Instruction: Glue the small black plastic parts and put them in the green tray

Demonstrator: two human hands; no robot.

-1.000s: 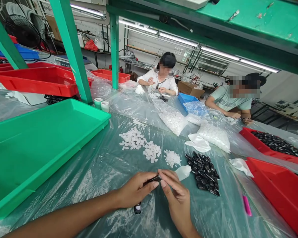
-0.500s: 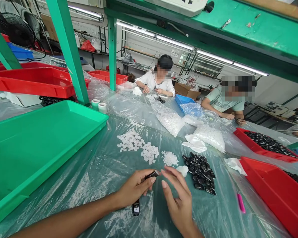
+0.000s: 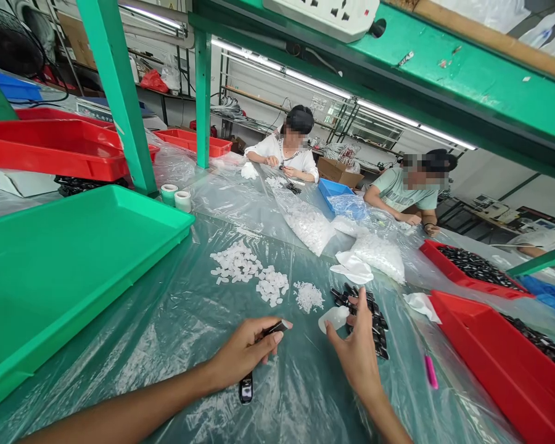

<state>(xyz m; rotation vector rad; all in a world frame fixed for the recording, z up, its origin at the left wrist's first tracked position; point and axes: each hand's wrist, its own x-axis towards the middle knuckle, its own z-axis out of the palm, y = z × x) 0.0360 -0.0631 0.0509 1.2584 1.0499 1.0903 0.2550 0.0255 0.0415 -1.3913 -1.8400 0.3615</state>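
Pinched between the thumb and fingers of my left hand [image 3: 247, 348] is a small black part [image 3: 276, 328] with a pale end pointing right. Below that hand, a glossy black elongated piece [image 3: 246, 388] lies on the plastic sheet. My right hand [image 3: 358, 345] is open, thumb and fingers spread around a small translucent white bottle [image 3: 332, 318]; I cannot tell whether they touch it. Behind those fingers sits a pile of black parts [image 3: 378, 320], partly hidden. Small white pieces [image 3: 272, 287] and a heap of finer white bits [image 3: 308, 297] lie beyond my hands.
A green tray [image 3: 74, 259] stands at left, red bins [image 3: 472, 333] at right. Bags of white pieces [image 3: 379, 256] lie further back, near two people seated across the table. A pink stick [image 3: 430, 372] lies right. Green posts [image 3: 120, 92] and a shelf beam frame the table.
My right hand has moved right, from beside the black part to the white bottle. My left hand keeps its hold on the black part. The view has shifted slightly.
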